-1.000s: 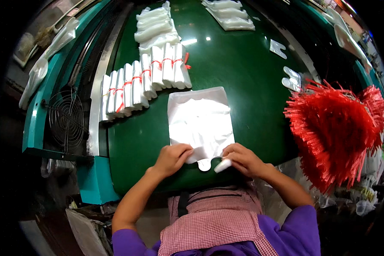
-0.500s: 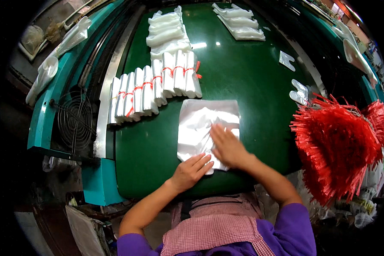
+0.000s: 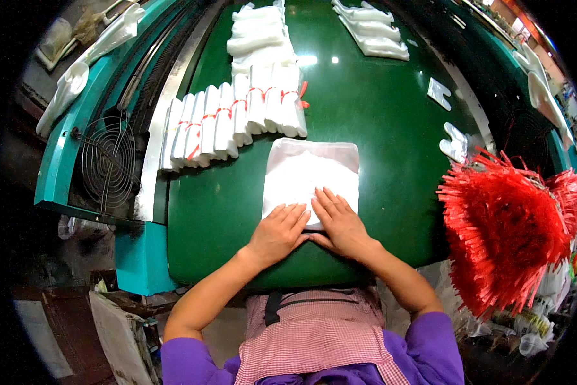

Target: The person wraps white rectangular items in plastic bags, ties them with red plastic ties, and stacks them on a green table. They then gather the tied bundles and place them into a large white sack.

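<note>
A flat stack of clear, whitish plastic bags lies on the green tabletop, close to the edge by my body. Glare whitens most of its upper surface. My left hand rests on the near left part of the stack, fingers stretched out toward the far side. On the near right part my right hand lies in the same way, its fingers extended. Both thumbs point inward and almost meet at the near edge, which the hands partly cover. Neither hand visibly grasps anything.
Rolled plastic-bag bundles tied with red strips stand in a row at left. Behind them lie loose bag stacks, with another bag pile far right. A red strip bunch hangs at right; a round wire fan guard is at left.
My right hand has drawn back from the middle of the bags to their near edge, beside my left hand. The bags' wrinkled surface now looks smoother. The whole view has shifted slightly.
</note>
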